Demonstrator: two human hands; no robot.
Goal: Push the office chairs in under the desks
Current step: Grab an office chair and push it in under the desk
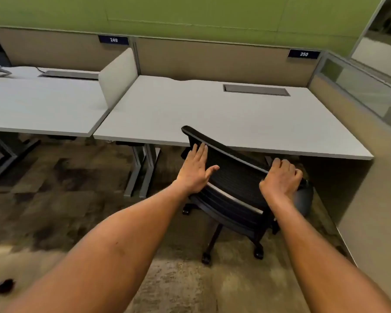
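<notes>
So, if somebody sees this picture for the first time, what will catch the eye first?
First, the two bare arms reaching from the bottom edge, the left hand flat and the right hand curled on the backrest of a black office chair in the centre. Then the pale desk it faces, with plate 250 on the beige partition and a green wall behind.

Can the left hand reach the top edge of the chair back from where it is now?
Probably yes: the left hand lies flat on the chair back, fingertips just below its top edge, nothing between.
</notes>
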